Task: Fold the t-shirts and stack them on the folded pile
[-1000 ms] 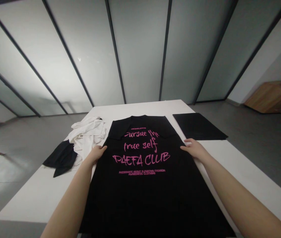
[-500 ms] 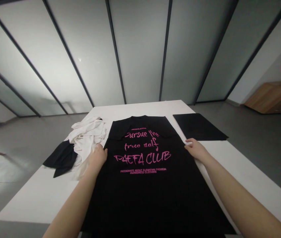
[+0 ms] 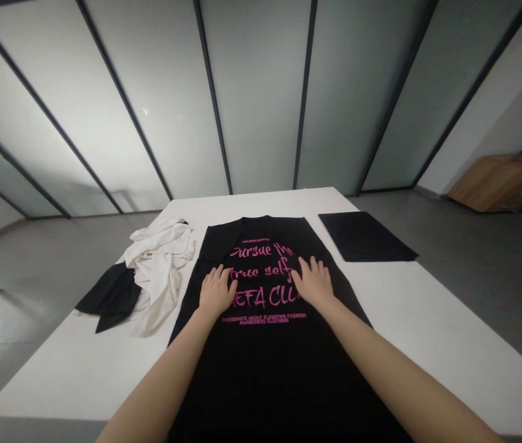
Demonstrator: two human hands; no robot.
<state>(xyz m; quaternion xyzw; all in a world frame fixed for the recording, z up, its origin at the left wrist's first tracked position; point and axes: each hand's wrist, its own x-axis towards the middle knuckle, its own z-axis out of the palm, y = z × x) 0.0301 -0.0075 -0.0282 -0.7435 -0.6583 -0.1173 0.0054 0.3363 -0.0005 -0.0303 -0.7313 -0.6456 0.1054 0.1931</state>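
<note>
A black T-shirt (image 3: 265, 363) with pink lettering lies spread flat on the white table (image 3: 427, 332), its sleeves folded in. My left hand (image 3: 217, 291) rests palm down on the print, left of centre, fingers stretched out. My right hand (image 3: 313, 284) lies flat on the print just right of centre, fingers apart. Both hands press on the cloth and hold nothing. They cover part of the large pink words.
A crumpled white garment (image 3: 159, 261) with a black garment (image 3: 110, 296) beside it lies at the table's left edge. A folded black cloth (image 3: 364, 235) sits at the far right of the table. Frosted glass panels stand behind; a wooden cabinet (image 3: 500, 181) is at right.
Both hands left the shirt's side edges and moved inward onto the middle of the print, where they now lie flat.
</note>
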